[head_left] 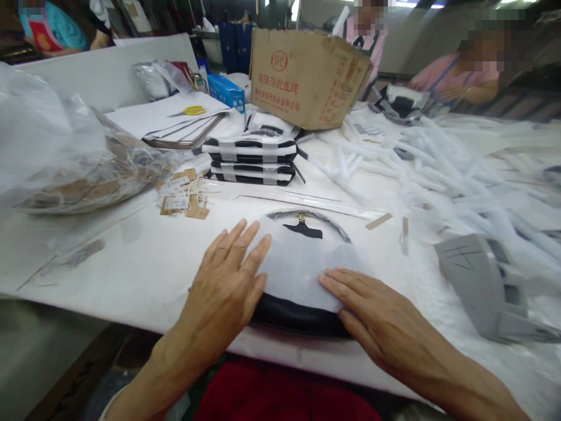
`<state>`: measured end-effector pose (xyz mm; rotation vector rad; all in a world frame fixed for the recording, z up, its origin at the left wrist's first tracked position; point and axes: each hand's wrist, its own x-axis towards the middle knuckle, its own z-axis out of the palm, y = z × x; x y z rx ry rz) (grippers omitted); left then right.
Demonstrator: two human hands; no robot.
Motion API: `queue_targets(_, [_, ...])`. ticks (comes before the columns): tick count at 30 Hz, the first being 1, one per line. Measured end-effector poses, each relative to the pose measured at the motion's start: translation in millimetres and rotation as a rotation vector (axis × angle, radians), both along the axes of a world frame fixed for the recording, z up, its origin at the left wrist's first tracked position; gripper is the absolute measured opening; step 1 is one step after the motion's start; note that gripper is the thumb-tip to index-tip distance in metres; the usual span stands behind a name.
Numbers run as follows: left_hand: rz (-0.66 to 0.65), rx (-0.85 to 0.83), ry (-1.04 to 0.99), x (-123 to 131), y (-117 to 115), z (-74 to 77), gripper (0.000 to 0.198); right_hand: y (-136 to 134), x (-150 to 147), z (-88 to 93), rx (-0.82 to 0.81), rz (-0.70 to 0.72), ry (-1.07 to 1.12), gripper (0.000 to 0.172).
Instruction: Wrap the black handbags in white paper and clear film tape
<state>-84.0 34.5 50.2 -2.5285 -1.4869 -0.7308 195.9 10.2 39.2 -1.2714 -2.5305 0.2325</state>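
Note:
A black handbag (298, 318) lies at the table's near edge, mostly covered by a thin white sheet (293, 263). Its wrapped handle (328, 219) curves out beyond the sheet, beside a black tab with a gold-coloured clasp (302, 218). My left hand (228, 275) rests flat on the left part of the sheet, fingers extended and a little apart. On the right, my right hand (363, 301) lies over the sheet and the bag's edge, its fingers stretched out. Neither hand grips anything. Under the sheet, the bag's body is hidden.
Ahead are a stack of black-and-white wrapped bags (252, 161) and a cardboard box (307, 82). Brown tags (186, 196) and a large plastic bag (74, 158) lie left; yellow-handled scissors (193, 110) farther back. A grey tape dispenser (477, 280) and white strips (438, 158) lie right. Co-workers are behind.

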Motion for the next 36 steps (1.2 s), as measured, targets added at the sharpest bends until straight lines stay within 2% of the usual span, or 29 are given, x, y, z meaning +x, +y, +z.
queue_targets(3, [-0.228, 0.031, -0.183, 17.1, -11.5, 3.7, 0.029, 9.8, 3.4, -1.5, 0.008, -0.148, 0.094, 0.039])
queue_targets(5, [-0.292, -0.025, -0.210, 28.2, -14.2, 1.7, 0.016, 16.4, 3.0, -0.8, 0.001, -0.300, 0.179, 0.032])
queue_targets(8, [-0.233, -0.227, -0.057, 43.4, -5.0, -5.9, 0.015, 22.5, -3.0, 0.3, -0.075, -0.478, 0.312, 0.026])
queue_targets(11, [-0.152, -0.390, 0.095, 57.6, 11.7, -12.3, 0.010, 21.8, -12.2, -5.3, -0.187, -0.538, 0.426, 0.025])
queue_targets(16, [-0.194, -0.470, 0.277, 77.8, 24.2, -15.0, 0.018, 16.4, -16.2, -21.0, -0.238, -0.516, 0.516, 0.025])
queue_targets(23, [-0.173, -0.467, 0.385, 92.0, 22.7, -20.1, 0.025, 14.2, -11.3, -25.0, -0.228, -0.426, 0.509, 0.023])
queue_targets(27, [-0.053, -0.542, 0.470, 101.6, 22.1, -19.3, 0.028, 12.5, -12.2, -30.1, -0.183, -0.375, 0.454, 0.023])
queue_targets(31, [0.093, -0.526, 0.470, 109.0, 17.0, -19.8, 0.032, 10.4, -12.2, -39.8, -0.124, -0.347, 0.394, 0.022])
queue_targets(34, [0.150, -0.531, 0.444, 103.9, 5.7, -15.7, 0.037, 8.7, -11.7, -46.0, -0.064, -0.292, 0.349, 0.028])
queue_targets(36, [0.139, -0.527, 0.390, 93.7, -6.0, -7.7, 0.039, 7.4, -10.8, -47.5, -0.013, -0.243, 0.309, 0.034])
